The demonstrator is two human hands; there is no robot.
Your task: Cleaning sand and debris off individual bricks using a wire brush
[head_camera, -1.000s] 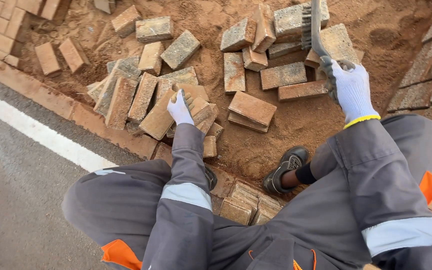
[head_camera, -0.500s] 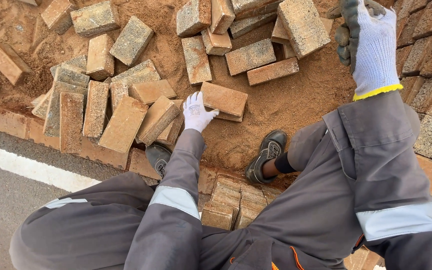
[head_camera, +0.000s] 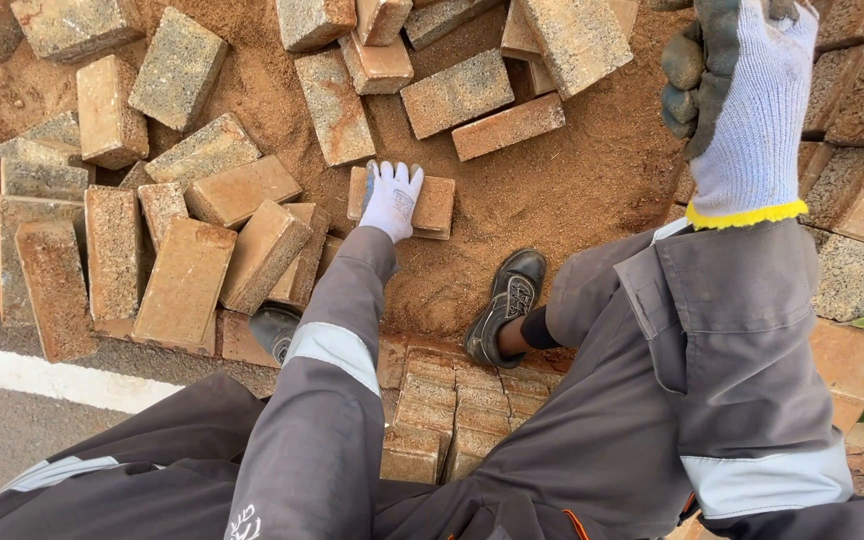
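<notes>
Left hand [head_camera: 392, 198], in a white work glove, is down flat on a reddish paving brick [head_camera: 430, 205] lying on the sand [head_camera: 572, 190] — fingers spread over its left end, touching it, not clearly wrapped around it. That brick sits near the middle, just right of the loose brick pile [head_camera: 152, 250] and a bit nearer than the grey-topped brick [head_camera: 457, 92]. Right hand [head_camera: 737, 100] is up at the far right, close to the camera, glove with dark fingers curled inward; can't tell if it's holding anything. Black shoe [head_camera: 504, 305] rests on the sand near the brick, with laid pavers [head_camera: 452, 400] right below it. White road line [head_camera: 42, 378] runs along the near left.
</notes>
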